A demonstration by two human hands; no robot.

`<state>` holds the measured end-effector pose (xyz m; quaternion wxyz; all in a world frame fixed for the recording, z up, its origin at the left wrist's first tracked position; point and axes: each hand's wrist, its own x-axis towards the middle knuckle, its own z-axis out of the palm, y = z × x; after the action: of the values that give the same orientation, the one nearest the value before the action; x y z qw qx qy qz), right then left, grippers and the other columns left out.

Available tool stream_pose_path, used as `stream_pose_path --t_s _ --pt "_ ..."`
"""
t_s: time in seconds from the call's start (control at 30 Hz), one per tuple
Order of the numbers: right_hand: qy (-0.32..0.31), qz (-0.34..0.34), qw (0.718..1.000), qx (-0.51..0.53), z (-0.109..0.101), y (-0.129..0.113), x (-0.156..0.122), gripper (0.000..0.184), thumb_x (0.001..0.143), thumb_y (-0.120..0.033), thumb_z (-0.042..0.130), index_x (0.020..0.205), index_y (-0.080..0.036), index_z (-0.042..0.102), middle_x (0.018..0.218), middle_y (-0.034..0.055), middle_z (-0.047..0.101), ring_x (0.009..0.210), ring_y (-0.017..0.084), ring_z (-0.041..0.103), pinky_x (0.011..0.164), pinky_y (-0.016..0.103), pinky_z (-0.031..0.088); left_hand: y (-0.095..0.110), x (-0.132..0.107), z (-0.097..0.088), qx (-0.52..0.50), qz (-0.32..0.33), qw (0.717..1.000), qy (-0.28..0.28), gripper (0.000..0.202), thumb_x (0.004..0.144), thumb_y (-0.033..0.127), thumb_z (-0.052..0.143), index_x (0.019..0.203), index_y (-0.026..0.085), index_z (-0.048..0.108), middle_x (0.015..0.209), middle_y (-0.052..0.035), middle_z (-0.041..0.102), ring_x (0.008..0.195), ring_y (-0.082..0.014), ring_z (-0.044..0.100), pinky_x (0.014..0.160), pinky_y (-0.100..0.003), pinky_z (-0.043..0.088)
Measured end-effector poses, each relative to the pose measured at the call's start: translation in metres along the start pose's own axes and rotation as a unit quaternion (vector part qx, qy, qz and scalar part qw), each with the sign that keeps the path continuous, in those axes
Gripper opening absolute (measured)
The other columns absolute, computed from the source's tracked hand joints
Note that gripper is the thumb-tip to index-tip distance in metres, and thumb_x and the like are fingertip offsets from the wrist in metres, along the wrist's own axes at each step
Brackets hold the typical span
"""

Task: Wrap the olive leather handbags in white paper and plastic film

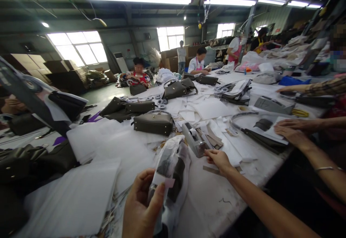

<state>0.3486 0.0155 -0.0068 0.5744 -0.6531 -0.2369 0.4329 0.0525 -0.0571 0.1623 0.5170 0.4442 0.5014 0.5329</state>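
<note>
My left hand is closed around a clear plastic bag with a dark item inside, thumb pressed on its front, low at the centre. My right hand reaches forward to the grey tape dispenser, fingers curled at its near end; whether they pinch tape I cannot make out. A thin strip lies on the white table just under that hand.
Dark green handbags and white foam sheets cover the long table. A co-worker's two hands rest on a bag part at the right. Other people work at the far end. More bags are piled at the left edge.
</note>
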Motion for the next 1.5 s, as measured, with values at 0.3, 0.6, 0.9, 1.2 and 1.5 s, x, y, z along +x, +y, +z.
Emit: stream_pose_path --t_s 0.3,0.6,0.9,1.2,1.5 --pt "-0.039 -0.097 0.994 -0.024 -0.005 -0.026 -0.058 0.044 0.068 -0.052 0.084 0.086 -0.013 0.076 0.079 0.0075 0.073 0.052 0.010 0.052 0.049 0.025 0.054 0.002 -0.001 0.009 -0.048 0.013 0.999 -0.008 0.049 0.071 0.046 0.081 0.106 0.020 0.060 0.101 -0.0046 0.071 0.081 -0.0173 0.068 0.071 -0.025 0.055" --pt "-0.297 -0.323 0.895 -0.077 0.021 -0.108 -0.168 0.022 0.088 -0.039 0.070 0.083 -0.018 0.077 0.075 0.0067 0.072 0.057 0.014 0.060 0.056 0.026 0.051 -0.004 0.004 0.013 -0.001 0.054 0.997 -0.060 0.038 0.080 0.043 0.074 0.106 0.019 0.059 0.101 -0.0070 0.071 0.091 -0.0200 0.068 0.079 -0.027 0.053" --pt "-0.289 -0.244 0.923 -0.068 0.067 -0.107 -0.168 0.033 0.083 -0.048 0.073 0.071 -0.017 0.071 0.062 0.0019 0.064 0.056 0.013 0.056 0.052 0.023 0.044 -0.002 0.002 0.015 0.021 0.068 0.995 -0.067 0.034 0.079 0.042 0.073 0.103 0.020 0.060 0.098 -0.0054 0.072 0.092 -0.0205 0.068 0.081 -0.027 0.052" --pt "-0.298 -0.187 0.933 -0.078 0.071 -0.106 -0.165 0.038 0.081 -0.054 0.073 0.072 -0.017 0.071 0.062 0.0014 0.064 0.056 0.013 0.054 0.051 0.023 0.041 -0.001 -0.004 0.017 0.021 0.088 0.994 -0.068 0.031 0.084 0.042 0.068 0.104 0.020 0.060 0.100 -0.0058 0.070 0.098 -0.0220 0.066 0.084 -0.028 0.051" --pt "-0.316 -0.185 0.929 -0.060 0.070 -0.105 -0.167 0.038 0.082 -0.054 0.073 0.071 -0.017 0.072 0.063 0.0013 0.063 0.058 0.013 0.055 0.053 0.023 0.042 -0.006 -0.003 0.020 0.087 0.079 0.993 -0.027 0.039 0.081 0.052 0.069 0.101 0.020 0.060 0.099 -0.0065 0.070 0.096 -0.0246 0.066 0.078 -0.030 0.054"
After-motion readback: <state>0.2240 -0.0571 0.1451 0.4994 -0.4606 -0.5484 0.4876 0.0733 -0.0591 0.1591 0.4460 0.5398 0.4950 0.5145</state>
